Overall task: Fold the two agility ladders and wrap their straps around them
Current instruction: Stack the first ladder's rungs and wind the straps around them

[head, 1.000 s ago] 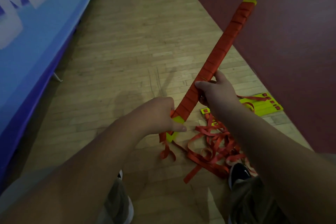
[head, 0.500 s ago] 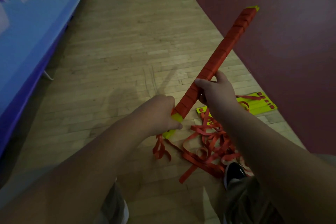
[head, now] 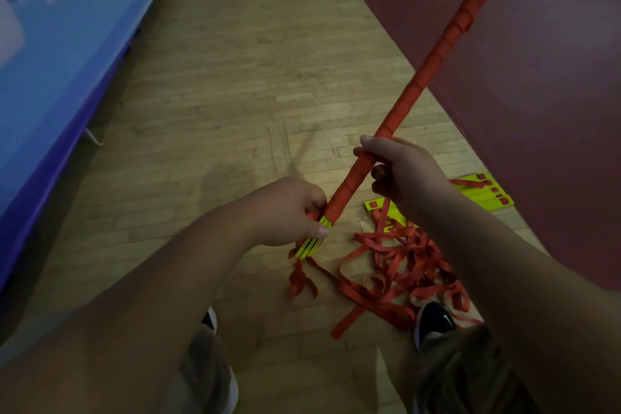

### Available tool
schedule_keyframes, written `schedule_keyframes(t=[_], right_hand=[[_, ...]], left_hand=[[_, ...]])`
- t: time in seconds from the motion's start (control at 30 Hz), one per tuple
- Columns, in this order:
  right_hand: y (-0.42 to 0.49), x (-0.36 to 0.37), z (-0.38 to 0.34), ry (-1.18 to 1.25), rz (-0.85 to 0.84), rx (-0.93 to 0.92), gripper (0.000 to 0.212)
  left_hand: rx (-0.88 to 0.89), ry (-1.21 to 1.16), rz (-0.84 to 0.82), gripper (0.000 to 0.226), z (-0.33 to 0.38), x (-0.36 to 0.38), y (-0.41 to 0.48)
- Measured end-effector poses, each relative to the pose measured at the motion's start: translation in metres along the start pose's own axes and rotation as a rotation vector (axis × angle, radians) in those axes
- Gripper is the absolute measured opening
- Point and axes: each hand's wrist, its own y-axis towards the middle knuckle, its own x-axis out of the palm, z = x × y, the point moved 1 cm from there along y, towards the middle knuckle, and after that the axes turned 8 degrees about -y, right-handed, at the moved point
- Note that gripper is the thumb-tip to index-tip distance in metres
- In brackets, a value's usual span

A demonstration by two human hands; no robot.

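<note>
Ladder point(head: 421, 77), strap-wrapped, long axis diagonal: yellow near end low-left, far tip high-right. Left hand point(head: 285, 208) clamped round near end, right hand point(head: 406, 171) curled round middle.

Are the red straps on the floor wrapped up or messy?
Messy: the red straps lie in loose tangled loops on the wooden floor, unwrapped.

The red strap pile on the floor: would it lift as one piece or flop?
Probably floppy: the strap pile lies in loose loops and curls. Likely light, being thin flat ribbon. It may snag, since loops overlap near the shoe.
</note>
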Motion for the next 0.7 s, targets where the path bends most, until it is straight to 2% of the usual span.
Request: schedule_keyframes(t=[0.13,0.33,0.47,0.57,0.7], right_hand=[[-0.005,0.003,-0.004,-0.074,-0.097,-0.013,0.027],[-0.011,0.004,-0.006,-0.116,-0.195,0.003,0.038],[-0.009,0.002,-0.004,-0.121,-0.179,-0.017,0.054],[-0.006,0.001,0.001,-0.132,-0.154,0.004,0.056],[-0.004,0.001,0.005,-0.122,-0.111,0.011,0.054]], left_hand=[[0.030,-0.049,-0.095,0.023,-0.001,0.000,-0.002],[0.060,-0.151,-0.165,0.020,-0.001,0.001,0.001],[0.036,-0.211,-0.197,0.020,-0.004,0.004,0.004],[0.014,-0.100,-0.162,0.008,-0.006,0.004,0.008],[-0.007,0.001,-0.145,0.014,-0.006,0.005,0.012]])
